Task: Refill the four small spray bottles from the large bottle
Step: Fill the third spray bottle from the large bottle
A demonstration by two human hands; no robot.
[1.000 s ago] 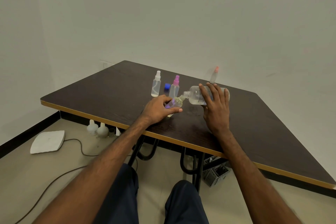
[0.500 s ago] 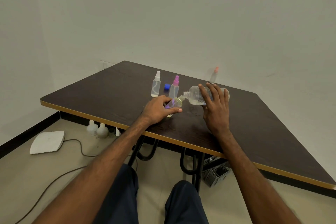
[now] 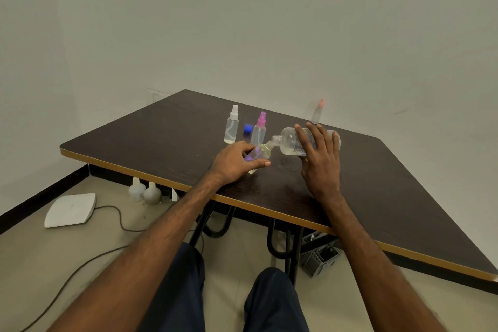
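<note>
Nothing has shifted since a second ago: both hands and both bottles sit in the same pose, pour ongoing.

Left hand (image 3: 234, 162) grasps a small spray bottle (image 3: 258, 154), thumb across its front and fingers curled behind. That bottle has its sprayer top off and is tilted, open neck up and to the right, base low near the tabletop (image 3: 161, 140). Contents near the neck look yellowish. Fill level: cannot tell.

Right hand (image 3: 320, 162) grasps the large bottle (image 3: 289, 141), fingers wrapped over the top of its body. The large bottle lies almost level above the tabletop, mouth pointing left and meeting the small bottle's neck. A little clear liquid sits along its lower side. Both bottles are around the middle of the tabletop, a bit nearer the front edge than the back.

Other small bottles, all upright and capped:
- white-top bottle (image 3: 231, 125), behind the left hand, a little liquid in the bottom
- pink-top bottle (image 3: 259, 129), just right of it, close behind the tilted bottle
- orange-top bottle (image 3: 317, 113), at the back edge, behind the right hand, well apart from the rest

Blue cap (image 3: 248, 127) lies on the tabletop between the white-top and pink-top bottles.

On the floor: flat white device (image 3: 70, 210) with a cable (image 3: 118, 219) at left, two pale bottles (image 3: 144, 191) below the front edge, grey basket (image 3: 320, 256) by the table legs.
</note>
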